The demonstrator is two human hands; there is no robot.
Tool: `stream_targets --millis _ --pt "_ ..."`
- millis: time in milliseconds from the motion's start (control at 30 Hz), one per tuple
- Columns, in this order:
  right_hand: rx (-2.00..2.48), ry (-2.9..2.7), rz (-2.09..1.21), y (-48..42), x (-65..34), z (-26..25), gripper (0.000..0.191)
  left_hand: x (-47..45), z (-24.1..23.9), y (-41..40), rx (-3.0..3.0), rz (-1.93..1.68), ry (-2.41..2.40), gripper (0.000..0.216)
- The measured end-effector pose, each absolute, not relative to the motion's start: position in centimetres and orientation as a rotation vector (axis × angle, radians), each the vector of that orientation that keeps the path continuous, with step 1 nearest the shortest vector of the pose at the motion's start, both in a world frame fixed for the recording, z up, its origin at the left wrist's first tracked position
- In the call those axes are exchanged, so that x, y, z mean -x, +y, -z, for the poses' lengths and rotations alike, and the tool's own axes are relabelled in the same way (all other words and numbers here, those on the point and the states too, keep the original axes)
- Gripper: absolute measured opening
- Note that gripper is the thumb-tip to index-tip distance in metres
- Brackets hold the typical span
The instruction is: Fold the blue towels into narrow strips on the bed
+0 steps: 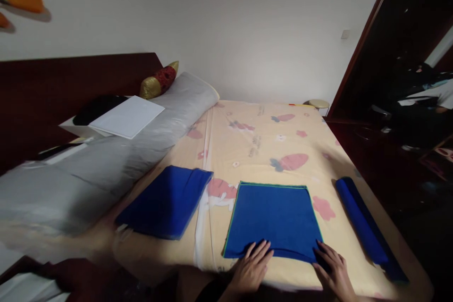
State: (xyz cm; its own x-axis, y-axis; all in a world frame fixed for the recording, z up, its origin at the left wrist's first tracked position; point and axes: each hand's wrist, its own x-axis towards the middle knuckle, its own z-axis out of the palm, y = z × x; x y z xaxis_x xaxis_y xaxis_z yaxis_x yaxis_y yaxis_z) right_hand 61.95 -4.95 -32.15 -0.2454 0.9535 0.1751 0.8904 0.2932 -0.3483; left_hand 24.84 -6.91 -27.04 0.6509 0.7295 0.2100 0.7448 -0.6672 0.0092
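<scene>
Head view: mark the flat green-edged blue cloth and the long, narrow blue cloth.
Flat green-edged blue cloth (272,219), head view: middle of its face.
Long, narrow blue cloth (367,226), head view: mid-length.

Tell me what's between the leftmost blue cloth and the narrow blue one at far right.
In the head view, a green-edged blue cloth lies there, patterned sheet showing either side; the left hand and right hand touch it.

From my remote screen, I watch a blue cloth (274,217), trimmed in thin green, lie spread flat and four-cornered near the front edge of a peach-colored printed bedsheet (244,148). I see two green lines running along its far side, while a low crease ripples the fabric beside its near edge.
</scene>
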Motion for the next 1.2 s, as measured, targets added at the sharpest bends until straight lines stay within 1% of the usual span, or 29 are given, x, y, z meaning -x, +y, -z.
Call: stream_targets --millis 100,167,233,367,467,567,733,933,1000,1133,1200 --pt "1.701 -2.176 -0.317 -5.3 -63.9 32.8 0.04 -21.9 26.9 -6.9 2.703 0.272 -1.341 0.061" --pt "1.7 -2.145 -0.365 -5.2 -64.8 33.0 0.035 -19.8 27.1 -7.1 2.675 0.286 -1.436 0.057" --pt "1.689 -2.108 -0.412 -4.9 -65.1 33.0 0.031 -17.8 27.3 -7.3 2.661 0.345 -1.6 0.045" --pt "1.681 -1.994 -0.536 -4.3 -65.1 32.7 0.032 -14.8 27.8 -7.2 2.545 0.597 -2.161 0.017" --pt "1.7 -1.886 -0.639 -3.6 -64.9 32.7 0.038 -13.7 28.1 -6.3 2.479 0.7 -2.361 0.009" --pt "1.756 -1.844 -0.637 -2.8 -64.7 32.6 0.043 -13.3 28.3 -5.1 2.44 0.695 -2.393 0.013" --pt "1.881 -1.879 -0.468 -1.6 -64.4 32.7 0.05 -13.5 28.1 -4.3 2.317 0.648 -2.447 0.018" --pt "1.833 -1.886 -0.315 -1.8 -64.3 33.6 0.054 -14.6 27.4 -5.1 2.186 0.544 -2.437 0.013" --pt "1.846 -1.854 -0.296 -2.1 -64.2 33.8 0.056 -15.2 27.6 -5.4 2.153 0.516 -2.416 0.018" --pt "1.869 -1.807 -0.276 -2.4 -63.8 33.7 0.055 -17.0 28.7 -5.6 2.237 0.368 -2.248 0.039" --pt "1.883 -1.796 -0.291 -2.5 -63.7 33.5 0.054 -18.1 28.7 -5.5 2.234 0.307 -2.204 0.042"
